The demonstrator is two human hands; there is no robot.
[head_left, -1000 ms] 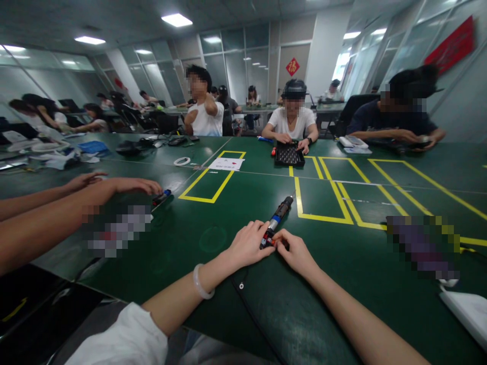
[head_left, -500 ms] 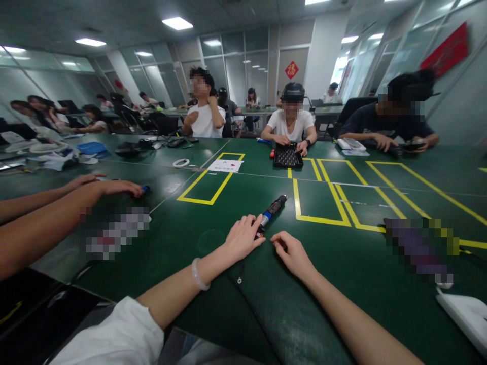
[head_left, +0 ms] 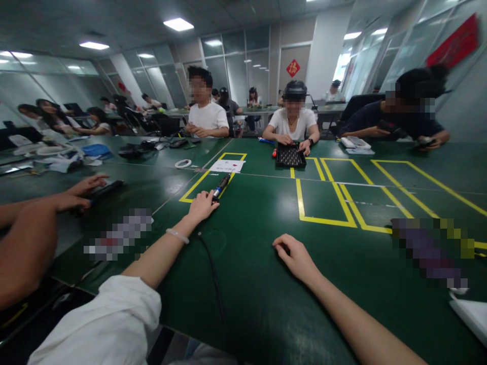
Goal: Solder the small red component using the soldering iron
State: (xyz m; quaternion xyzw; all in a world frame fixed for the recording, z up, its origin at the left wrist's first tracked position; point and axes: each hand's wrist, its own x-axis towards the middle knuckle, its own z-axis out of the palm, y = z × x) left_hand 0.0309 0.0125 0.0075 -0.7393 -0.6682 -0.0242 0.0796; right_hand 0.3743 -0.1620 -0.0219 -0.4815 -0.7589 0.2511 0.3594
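My left hand (head_left: 202, 206), with a pale bangle at the wrist, is closed over the rear of a slim electric screwdriver (head_left: 221, 186). The tool has a dark body with a blue and silver band. It lies across the right side of a yellow taped rectangle (head_left: 190, 192), its front end pointing away from me, near a white printed sheet (head_left: 224, 166). My fingers cover its back end. My right hand (head_left: 294, 256) rests on the green table (head_left: 254, 299), fingers curled in and nothing visible in them. A black cable (head_left: 213, 276) lies between my forearms.
Across the table a person handles a black tray (head_left: 291, 154) of small parts. At left, a co-worker's hands (head_left: 78, 197) touch a dark tool (head_left: 108, 188). A roll of white tape (head_left: 183, 163) lies beyond the sheet. More yellow taped outlines (head_left: 327, 221) are at right.
My left hand has moved forward and left with the electric screwdriver, from bare table to the taped rectangle. My right hand stays in place. The co-worker's arms at left have drawn back.
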